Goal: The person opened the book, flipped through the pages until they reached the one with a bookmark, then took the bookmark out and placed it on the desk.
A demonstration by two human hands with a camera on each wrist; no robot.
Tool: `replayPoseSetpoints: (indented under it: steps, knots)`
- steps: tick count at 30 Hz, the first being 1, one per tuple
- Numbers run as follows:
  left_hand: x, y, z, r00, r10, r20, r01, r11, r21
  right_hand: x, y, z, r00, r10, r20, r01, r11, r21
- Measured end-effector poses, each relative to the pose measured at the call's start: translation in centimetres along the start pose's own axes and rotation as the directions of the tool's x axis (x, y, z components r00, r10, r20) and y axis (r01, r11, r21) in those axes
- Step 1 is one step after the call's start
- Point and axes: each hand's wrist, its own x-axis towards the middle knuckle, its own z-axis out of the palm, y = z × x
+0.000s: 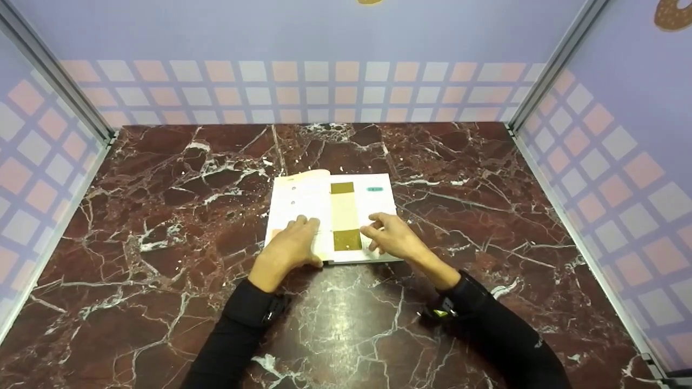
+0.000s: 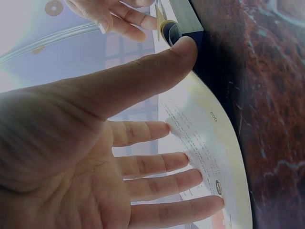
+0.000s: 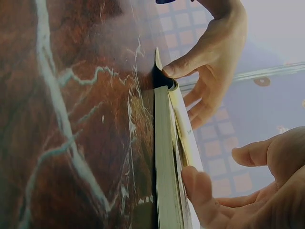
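Note:
An open book point(image 1: 311, 197) lies on the marbled table, its pages white. Beside its fold runs a pale yellow band point(image 1: 344, 212) with olive ends; I cannot tell whether it is printed or loose. My left hand point(image 1: 292, 243) rests on the left page, fingertips touching the printed text and the thumb at the bottom edge near the spine. Over the right page is my right hand point(image 1: 397, 236), its fingers bent loosely. In the right wrist view, one of its fingertips point(image 3: 196, 183) is at the page edge, while the thumb stands apart with nothing pinched.
Dark red marbled tabletop point(image 1: 162, 227) extends around the book. A checkered wall panel point(image 1: 303, 89) stands behind it, with side panels left and right joined by metal corner posts point(image 1: 557, 65). Black sleeves with wrist straps cover both forearms.

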Motion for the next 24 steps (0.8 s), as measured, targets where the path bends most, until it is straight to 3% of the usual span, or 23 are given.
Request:
replayPoseSetpoints:
  steps: [9,24]
  knots:
    - [-0.1,0.0,0.0,1.000,0.002,-0.002,-0.001,1.000,0.017,-0.2,-0.3,0.6,1.000,0.021,-0.010,-0.021,1.000,0.008]
    - [-0.1,0.1,0.1,1.000,0.016,-0.012,-0.016,1.000,0.016,-0.4,-0.1,1.2,0.997,-0.078,-0.013,0.078,0.997,0.009]
